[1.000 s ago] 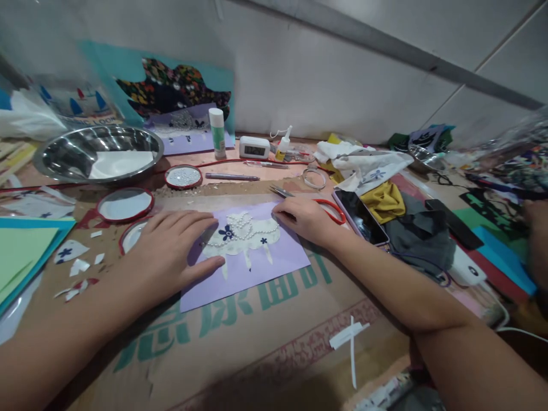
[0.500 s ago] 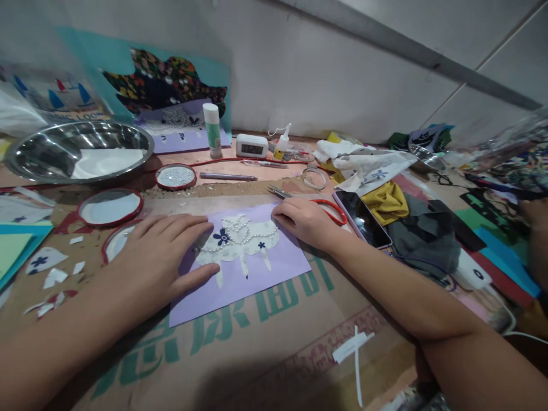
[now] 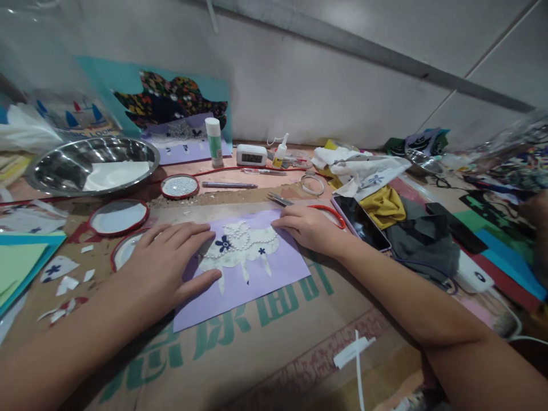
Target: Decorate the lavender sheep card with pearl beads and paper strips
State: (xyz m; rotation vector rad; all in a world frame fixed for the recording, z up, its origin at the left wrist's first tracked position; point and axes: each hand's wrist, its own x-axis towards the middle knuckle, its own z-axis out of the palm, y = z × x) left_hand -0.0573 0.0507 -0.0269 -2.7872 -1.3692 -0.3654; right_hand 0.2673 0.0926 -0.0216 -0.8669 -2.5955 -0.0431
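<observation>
A purple sheet of paper (image 3: 282,274) lies on the cardboard, bearing a white fabric cloud shape (image 3: 233,261) with navy flowers and strings of small pearl beads (image 3: 252,240). My left hand (image 3: 165,265) rests over the sheet's left edge, fingers spread and thumb apart, holding nothing. At the upper right edge, the fingertips of my right hand (image 3: 306,228) touch the paper; its fingers are stretched out and its thumb is mostly hidden. Just behind that hand lie red-handled scissors (image 3: 329,212), partly covered by it.
Behind the sheet stand a glue stick (image 3: 214,142), a digital clock (image 3: 252,155) and a small glue bottle (image 3: 280,152). A steel bowl (image 3: 43,180) and red-rimmed lids (image 3: 119,217) sit left. On the right are a phone (image 3: 362,221) and fabric scraps (image 3: 383,206). Paper strips (image 3: 353,351) lie in front.
The camera view has shifted slightly, so the things at the back appear lower. The right hand's fingers look a little straighter at the paper's edge. My left hand stays spread on the sheet.
</observation>
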